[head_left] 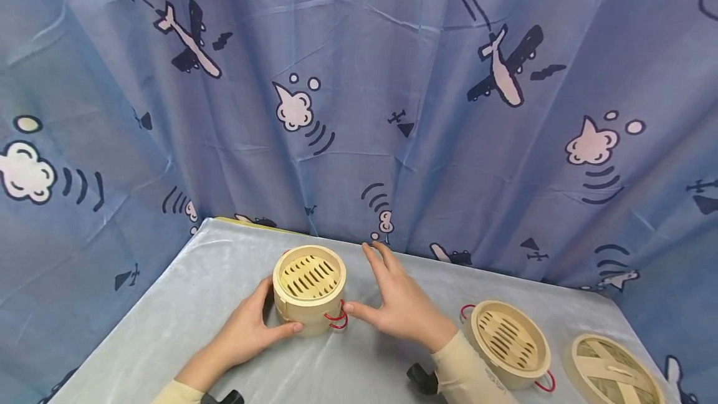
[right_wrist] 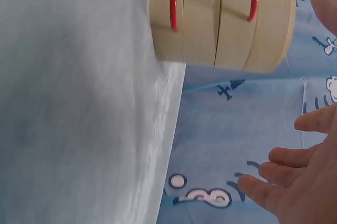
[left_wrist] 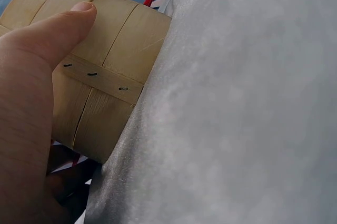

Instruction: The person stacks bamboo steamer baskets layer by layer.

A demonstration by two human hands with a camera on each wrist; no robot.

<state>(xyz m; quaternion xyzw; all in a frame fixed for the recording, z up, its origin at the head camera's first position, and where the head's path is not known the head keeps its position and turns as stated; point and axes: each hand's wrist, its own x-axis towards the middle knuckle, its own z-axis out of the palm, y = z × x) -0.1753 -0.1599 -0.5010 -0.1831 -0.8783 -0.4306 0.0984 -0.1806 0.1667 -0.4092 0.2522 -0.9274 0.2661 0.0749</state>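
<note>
Two bamboo steamer baskets (head_left: 310, 292) stand stacked on the cloth-covered table, the slatted floor of the upper one showing from above. Red loop handles (right_wrist: 174, 4) stick out from both tiers. My left hand (head_left: 247, 329) grips the stack from the left, its thumb (left_wrist: 73, 24) across the near side and its other fingers behind, partly hidden. To the right of the stack, my right hand (head_left: 401, 301) is held with fingers spread and thumb pointing at the red handles. In the right wrist view, a gap separates that hand (right_wrist: 303, 176) from the baskets.
Another bamboo steamer basket (head_left: 507, 345) with red handles sits by the right forearm. Beyond it, at the right, lies a woven bamboo lid (head_left: 614, 373) with a crossing strap. A blue curtain (head_left: 359, 111) with airplane prints hangs right behind the table's back edge.
</note>
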